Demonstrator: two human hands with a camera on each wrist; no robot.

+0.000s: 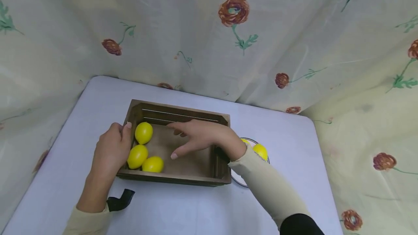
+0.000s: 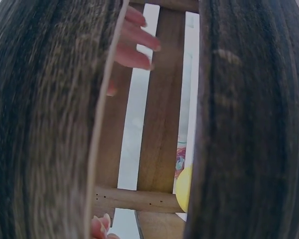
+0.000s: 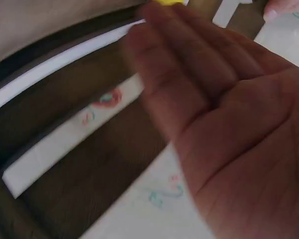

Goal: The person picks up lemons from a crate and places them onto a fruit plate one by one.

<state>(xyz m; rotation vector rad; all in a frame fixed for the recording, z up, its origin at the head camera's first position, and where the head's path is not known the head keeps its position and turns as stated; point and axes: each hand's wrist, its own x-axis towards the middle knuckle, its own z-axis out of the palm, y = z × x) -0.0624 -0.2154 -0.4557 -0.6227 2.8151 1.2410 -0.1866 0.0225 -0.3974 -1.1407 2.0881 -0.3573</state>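
Three yellow lemons lie in the left part of a brown wooden crate (image 1: pixel 196 181): one lemon (image 1: pixel 143 133) farther back, one lemon (image 1: pixel 137 156) in the middle and one lemon (image 1: pixel 152 164) by the near wall. My left hand (image 1: pixel 114 148) grips the crate's left rim. In the left wrist view, slats fill most of the picture and fingertips (image 2: pixel 100 226) curl at the bottom. Over the crate's inside hovers my right hand (image 1: pixel 199 137), fingers extended and thumb apart, holding nothing. Its bare palm (image 3: pixel 239 114) shows in the right wrist view.
Right of the crate stands a dark-rimmed white plate (image 1: pixel 239 180) with a lemon (image 1: pixel 260 151) and more yellow partly hidden by my right forearm. A white cloth covers the table (image 1: pixel 196 213). Flowered curtains (image 1: pixel 196 28) hang behind and at the sides.
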